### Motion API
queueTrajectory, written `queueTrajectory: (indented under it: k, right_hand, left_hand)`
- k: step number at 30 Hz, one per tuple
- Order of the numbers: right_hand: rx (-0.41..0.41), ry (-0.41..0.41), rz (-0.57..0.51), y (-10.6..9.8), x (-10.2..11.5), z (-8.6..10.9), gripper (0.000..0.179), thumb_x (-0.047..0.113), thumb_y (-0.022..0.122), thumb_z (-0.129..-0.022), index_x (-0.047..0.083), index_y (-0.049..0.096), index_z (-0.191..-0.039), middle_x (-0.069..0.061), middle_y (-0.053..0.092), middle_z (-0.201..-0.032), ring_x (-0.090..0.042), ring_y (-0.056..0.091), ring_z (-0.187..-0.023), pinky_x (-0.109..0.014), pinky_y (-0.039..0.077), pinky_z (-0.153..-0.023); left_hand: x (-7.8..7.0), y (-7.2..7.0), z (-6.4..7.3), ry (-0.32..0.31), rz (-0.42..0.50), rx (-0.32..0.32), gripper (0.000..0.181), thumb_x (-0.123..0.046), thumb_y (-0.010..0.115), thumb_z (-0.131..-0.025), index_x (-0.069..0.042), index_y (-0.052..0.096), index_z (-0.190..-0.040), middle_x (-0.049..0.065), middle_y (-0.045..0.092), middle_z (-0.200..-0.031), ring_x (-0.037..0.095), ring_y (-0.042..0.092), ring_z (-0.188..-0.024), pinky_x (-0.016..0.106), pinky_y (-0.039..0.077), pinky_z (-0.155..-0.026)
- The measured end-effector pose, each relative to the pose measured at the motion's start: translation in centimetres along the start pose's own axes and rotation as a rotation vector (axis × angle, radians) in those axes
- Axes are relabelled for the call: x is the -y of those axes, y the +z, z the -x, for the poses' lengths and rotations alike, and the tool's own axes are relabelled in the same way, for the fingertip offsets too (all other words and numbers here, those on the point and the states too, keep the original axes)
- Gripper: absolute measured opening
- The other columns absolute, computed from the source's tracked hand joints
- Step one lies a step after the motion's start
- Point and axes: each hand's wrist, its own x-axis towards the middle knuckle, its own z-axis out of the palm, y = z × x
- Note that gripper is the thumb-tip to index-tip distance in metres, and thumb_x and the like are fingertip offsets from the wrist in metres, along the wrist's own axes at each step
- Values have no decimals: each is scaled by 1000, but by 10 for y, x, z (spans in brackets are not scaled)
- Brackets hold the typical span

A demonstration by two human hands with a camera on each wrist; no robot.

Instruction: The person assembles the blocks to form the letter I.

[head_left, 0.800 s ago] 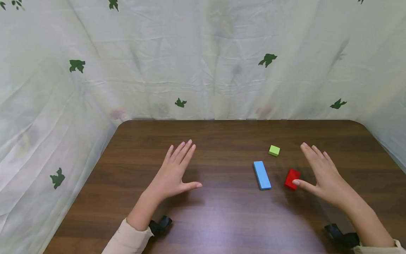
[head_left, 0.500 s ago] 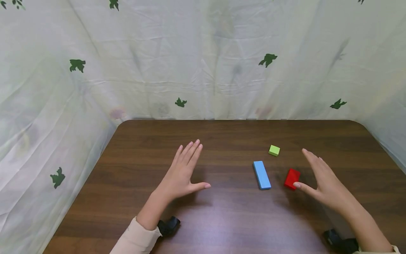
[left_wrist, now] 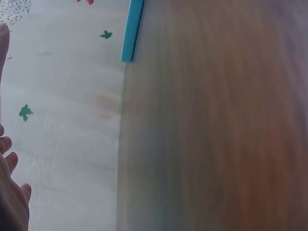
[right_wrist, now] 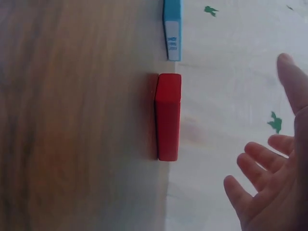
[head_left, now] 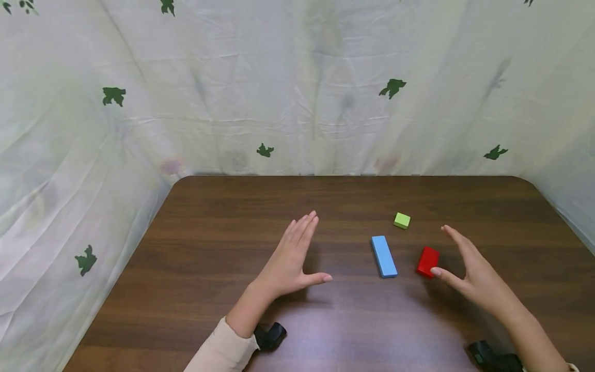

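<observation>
My left hand (head_left: 288, 263) hovers over the middle of the brown table, fingers extended and thumb spread toward the right, holding nothing. A long blue block (head_left: 384, 257) lies flat to its right. My right hand (head_left: 479, 279) is beside a red block (head_left: 427, 261), with its thumb tip overlapping the block's near corner in the head view. In the right wrist view a gap shows between the fingers and the red block (right_wrist: 168, 118), and the blue block (right_wrist: 173, 33) lies beyond. A small light-green block (head_left: 402, 220) sits behind the blue one.
The dark wood table (head_left: 209, 217) has rounded far corners. Behind it and at both sides hangs a pale curtain (head_left: 297, 93) with green leaf-like shapes. Each wrist wears a black camera; the left one (head_left: 271, 337) is close over the table.
My left hand has moved right, closer to the blue block. The right hand has turned slightly, its fingertips a little lower in the head view. The three blocks have stayed in place.
</observation>
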Motion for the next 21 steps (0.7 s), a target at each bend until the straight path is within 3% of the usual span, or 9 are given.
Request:
queueTrajectory:
  k: [11, 14, 17, 19, 21]
  right_hand:
    - [-4, 51, -18, 9, -11, 2, 87, 20, 73, -76, 11, 20, -143, -20, 31, -137, -40, 30, -121, -61, 25, -90]
    - [-10, 55, -1, 12, -14, 3, 85, 22, 74, -75, 11, 23, -142, -17, 33, -136, -25, 30, -125, -41, 25, -101]
    - [-18, 49, 14, 14, -18, 5, 83, 22, 74, -75, 11, 26, -141, -14, 36, -135, -7, 29, -123, -16, 20, -98]
    - [-16, 51, 15, 16, -21, 5, 82, 23, 74, -74, 10, 27, -141, -14, 37, -134, -4, 29, -122, -19, 23, -99]
    - [-8, 59, 14, 17, -22, 5, 82, 24, 74, -74, 9, 28, -140, -15, 38, -133, -13, 32, -121, -32, 27, -99]
  left_hand:
    - [-10, 16, -12, -15, 64, 55, 104, -65, 53, -75, -7, 2, -144, 4, 5, -149, 17, 5, -135, 35, 7, -107]
    - [-13, 21, -15, -31, 84, 71, 104, -62, 57, -75, -9, 1, -144, 3, 4, -149, 16, 5, -135, 33, 7, -107]
    - [-16, 26, -18, -52, 103, 94, 105, -61, 58, -74, -9, 1, -144, 2, 5, -149, 16, 6, -135, 33, 9, -107]
    - [-18, 29, -20, -64, 114, 111, 105, -62, 58, -74, -8, 2, -144, 3, 6, -149, 16, 7, -135, 34, 11, -107]
    - [-20, 33, -22, -78, 124, 130, 105, -63, 58, -74, -8, 3, -144, 4, 7, -149, 16, 7, -134, 34, 12, -107]
